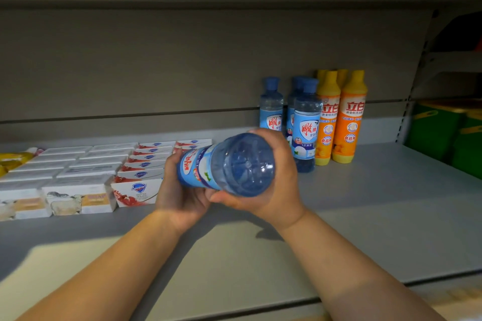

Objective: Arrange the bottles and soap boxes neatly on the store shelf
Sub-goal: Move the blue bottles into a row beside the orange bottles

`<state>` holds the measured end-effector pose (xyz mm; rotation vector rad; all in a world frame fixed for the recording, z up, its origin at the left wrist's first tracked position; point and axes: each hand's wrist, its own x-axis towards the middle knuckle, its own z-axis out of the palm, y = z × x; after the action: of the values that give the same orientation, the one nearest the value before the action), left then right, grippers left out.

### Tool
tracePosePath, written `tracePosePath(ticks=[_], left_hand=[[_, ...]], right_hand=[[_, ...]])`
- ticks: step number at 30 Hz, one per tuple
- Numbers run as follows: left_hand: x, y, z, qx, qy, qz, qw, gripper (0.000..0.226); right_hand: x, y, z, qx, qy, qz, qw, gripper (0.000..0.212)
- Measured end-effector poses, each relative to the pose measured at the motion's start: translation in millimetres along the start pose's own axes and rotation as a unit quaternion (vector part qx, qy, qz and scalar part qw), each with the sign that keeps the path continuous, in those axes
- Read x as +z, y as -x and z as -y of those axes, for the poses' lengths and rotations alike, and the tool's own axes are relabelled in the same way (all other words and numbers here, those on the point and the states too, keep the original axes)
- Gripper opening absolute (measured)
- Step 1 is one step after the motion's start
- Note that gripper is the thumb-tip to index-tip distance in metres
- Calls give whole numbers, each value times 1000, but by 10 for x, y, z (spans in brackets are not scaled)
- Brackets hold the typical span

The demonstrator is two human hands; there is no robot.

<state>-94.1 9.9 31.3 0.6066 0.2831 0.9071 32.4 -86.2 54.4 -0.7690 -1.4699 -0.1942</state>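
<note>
My left hand (180,195) and right hand (276,190) grip the blue dish soap bottle (227,164) on its side, bottom facing me, with the standing blue bottles (306,125) just behind the right one.

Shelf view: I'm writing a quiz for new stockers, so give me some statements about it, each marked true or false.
1. The left hand and right hand hold a blue bottle tipped sideways, base toward the camera. True.
2. The orange bottles stand left of the soap boxes. False: they stand far to the right of them.
3. The standing bottles are next to the orange bottles. True.
4. The soap boxes are stacked on bottles. False: they lie in rows on the shelf.
</note>
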Motion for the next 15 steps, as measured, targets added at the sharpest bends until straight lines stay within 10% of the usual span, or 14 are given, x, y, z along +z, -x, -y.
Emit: tracePosePath(ticks=[7,10,15], left_hand=[[113,93,-148,199,-38,-46,978,29],[187,236,-150,359,-159,-92,915,32],[273,472,12,479,-434,55,761,57]], right_hand=[[-241,119,-360,143,-49,6,988,73],[-282,182,-559,201,41,103,973,70],[-76,171,-676,219,228,165,934,41]])
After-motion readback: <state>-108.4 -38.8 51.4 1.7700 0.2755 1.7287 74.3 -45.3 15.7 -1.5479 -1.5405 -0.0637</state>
